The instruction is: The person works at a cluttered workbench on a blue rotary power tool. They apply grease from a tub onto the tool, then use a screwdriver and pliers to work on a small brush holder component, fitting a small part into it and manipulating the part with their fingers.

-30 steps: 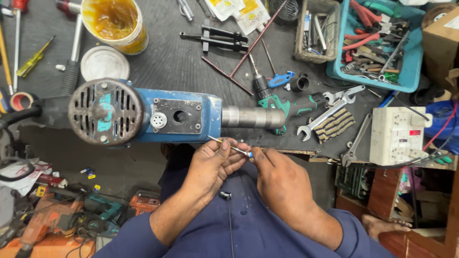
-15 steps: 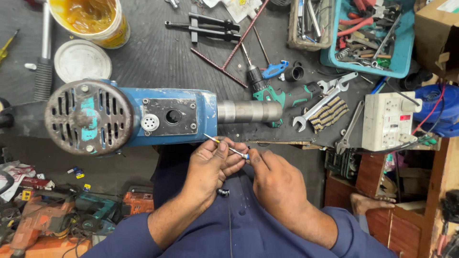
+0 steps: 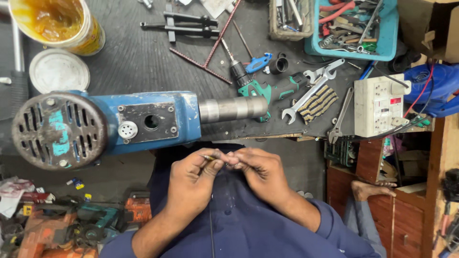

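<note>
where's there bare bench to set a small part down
Bare mat lies between the white lid and the black puller, above the blue motor tool. It is crowded right of that: green drill, spanners, blue tray.

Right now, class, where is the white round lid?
In the head view, the white round lid lies far left on the dark bench, between the yellow grease tub and the blue motor housing.

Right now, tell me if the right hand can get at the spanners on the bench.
Probably yes. The right hand is busy pinching a small metal piece together with the left hand, but the spanners lie uncovered on the bench just ahead and to its right, with nothing across the way.
</note>
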